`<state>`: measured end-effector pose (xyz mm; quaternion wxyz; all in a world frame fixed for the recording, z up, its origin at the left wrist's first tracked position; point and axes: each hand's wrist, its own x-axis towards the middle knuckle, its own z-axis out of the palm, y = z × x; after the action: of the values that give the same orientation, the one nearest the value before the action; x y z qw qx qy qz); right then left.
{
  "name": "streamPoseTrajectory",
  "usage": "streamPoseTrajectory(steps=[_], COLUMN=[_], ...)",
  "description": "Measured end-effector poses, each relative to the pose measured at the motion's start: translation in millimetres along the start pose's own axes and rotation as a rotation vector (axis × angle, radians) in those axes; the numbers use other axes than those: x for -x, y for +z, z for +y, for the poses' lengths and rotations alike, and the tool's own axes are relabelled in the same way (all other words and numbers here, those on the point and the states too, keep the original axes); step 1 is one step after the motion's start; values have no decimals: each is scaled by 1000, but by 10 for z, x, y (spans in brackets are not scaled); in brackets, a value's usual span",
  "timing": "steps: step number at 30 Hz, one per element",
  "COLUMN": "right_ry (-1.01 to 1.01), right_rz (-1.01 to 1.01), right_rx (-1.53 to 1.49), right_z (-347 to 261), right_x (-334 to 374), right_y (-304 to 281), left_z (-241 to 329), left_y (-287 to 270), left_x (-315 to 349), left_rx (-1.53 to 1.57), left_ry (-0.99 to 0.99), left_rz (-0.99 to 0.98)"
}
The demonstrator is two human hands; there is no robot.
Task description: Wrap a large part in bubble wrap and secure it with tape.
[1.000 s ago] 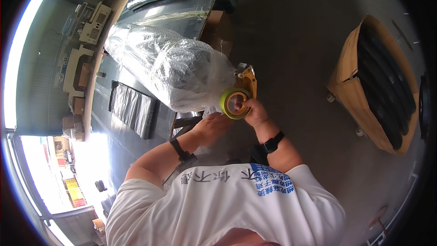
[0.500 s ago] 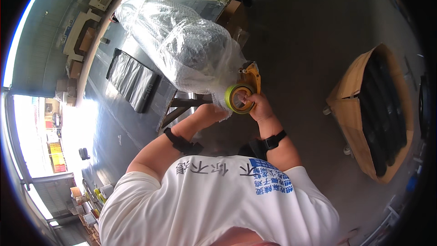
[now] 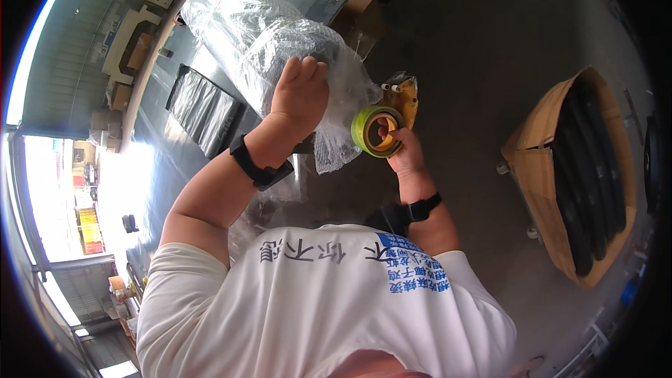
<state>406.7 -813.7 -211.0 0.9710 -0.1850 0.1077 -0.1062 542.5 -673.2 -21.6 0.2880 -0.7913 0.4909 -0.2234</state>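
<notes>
A long bundle in clear bubble wrap (image 3: 259,45) lies across the dark table in front of me, its loose end hanging over the near edge. My left hand (image 3: 301,94) is over the near part of the bundle, fingers extended and seemingly flat against the wrap; nothing shows in its grasp. In my right hand (image 3: 404,152) is a yellow tape dispenser (image 3: 400,98), loaded with a yellow-green roll of tape (image 3: 364,133). My fingers hook through the roll's core. The dispenser's head is just right of the wrap's end.
Left of the bundle, a flat black plastic-wrapped package (image 3: 203,112) lies on the table (image 3: 150,157). Beyond the bundle's right side is an open cardboard box (image 3: 360,17). At the right, a tall carton (image 3: 528,168) of long black pieces stands on casters on the floor.
My left hand has left the wrap's loose lower end and moved up and away from me onto the bundle. My right hand has shifted slightly right and farther away with the dispenser.
</notes>
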Motion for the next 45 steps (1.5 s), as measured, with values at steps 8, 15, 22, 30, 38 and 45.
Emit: streamPoseTrajectory(steps=[8,15,22,30,38,45], right_ry=[9,99,145,106,24,89], right_rz=[-102,-281,-309,-324,-311,-286], right_rx=[-183,-218,-191,-213,-231,-270], right_z=[-54,-149,-116,-79,-13,-28], right_x=[-69,-254,-283,-334,-362,-341], right_y=[294,383,591,752,767,649], left_z=[-287,-508,-585,-619,-380,-594], left_y=[61,115,153,28,-123,178], left_x=[-140,-123,-1,110,-67,69], left_rx=[-21,342,847,1053,173,1036], left_ry=[437,643,611,412,451,354], left_rz=[-72,103,436,284,-84,394])
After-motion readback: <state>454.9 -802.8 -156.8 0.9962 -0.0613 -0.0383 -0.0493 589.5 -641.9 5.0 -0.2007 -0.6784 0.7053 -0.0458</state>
